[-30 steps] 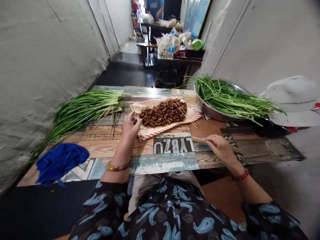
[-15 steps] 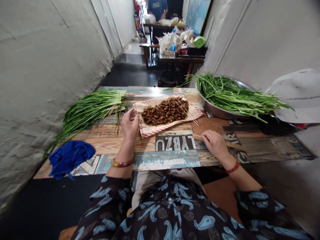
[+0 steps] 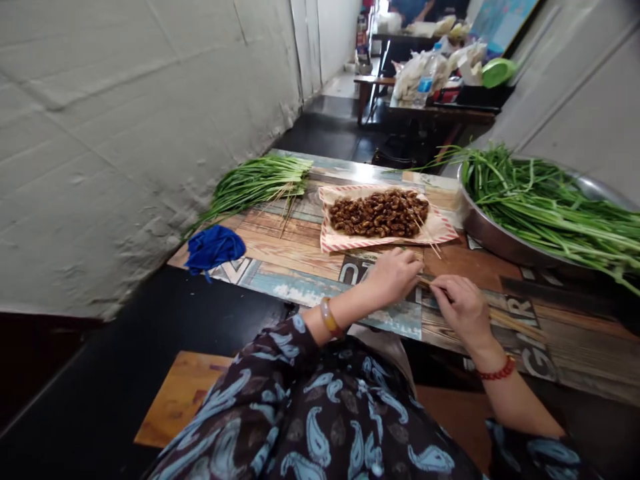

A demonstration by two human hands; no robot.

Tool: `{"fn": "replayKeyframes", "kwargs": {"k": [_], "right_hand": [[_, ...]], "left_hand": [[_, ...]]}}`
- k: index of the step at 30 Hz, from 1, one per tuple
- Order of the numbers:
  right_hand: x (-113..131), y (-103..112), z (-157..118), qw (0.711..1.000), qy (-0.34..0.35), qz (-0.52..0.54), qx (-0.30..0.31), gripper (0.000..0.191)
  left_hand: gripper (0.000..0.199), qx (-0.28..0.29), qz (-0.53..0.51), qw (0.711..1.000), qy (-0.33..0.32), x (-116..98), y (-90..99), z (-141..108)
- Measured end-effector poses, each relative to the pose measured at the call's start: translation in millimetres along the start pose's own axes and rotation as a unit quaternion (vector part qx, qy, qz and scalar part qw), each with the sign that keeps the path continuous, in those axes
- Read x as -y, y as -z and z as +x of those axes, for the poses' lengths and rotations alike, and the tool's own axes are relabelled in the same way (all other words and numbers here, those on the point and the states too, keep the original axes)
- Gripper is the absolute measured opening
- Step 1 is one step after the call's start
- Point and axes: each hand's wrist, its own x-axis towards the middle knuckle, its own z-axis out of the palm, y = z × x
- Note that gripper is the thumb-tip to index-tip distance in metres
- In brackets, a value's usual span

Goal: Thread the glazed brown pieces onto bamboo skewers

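Several sticks (image 3: pixel 517 324) are poking from the closed right hand (image 3: pixel 465 310), right of centre — the left hand (image 3: pixel 395 275), its grip unclear, is crowding their tips, risking pricks.

Head-high view (the only one), downward

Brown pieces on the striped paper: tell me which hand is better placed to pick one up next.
Left, I'd judge. The left hand is nearer the brown pieces, just short of the striped paper. The right hand sits farther off, its grip around thin sticks. Whether the left holds anything is unclear.
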Motion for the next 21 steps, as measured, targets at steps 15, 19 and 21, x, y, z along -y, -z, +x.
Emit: {"fn": "replayKeyframes", "kwargs": {"k": [15, 19, 21], "right_hand": [[-3, -4, -3, 1.000, 0.004, -0.015, 0.002, 0.016], [-1, -7, -1, 0.999, 0.005, -0.034, 0.011, 0.014], [0, -10, -2, 1.000, 0.015, -0.018, -0.003, 0.014]], "left_hand": [[0.024, 0.098, 0.098, 0.984, -0.115, -8, -14.5, 20], [0.023, 0.099, 0.132, 0.974, -0.157, -7, -10.1, 19], [0.022, 0.103, 0.151, 0.969, -0.168, -7, -8.1, 17]]}}
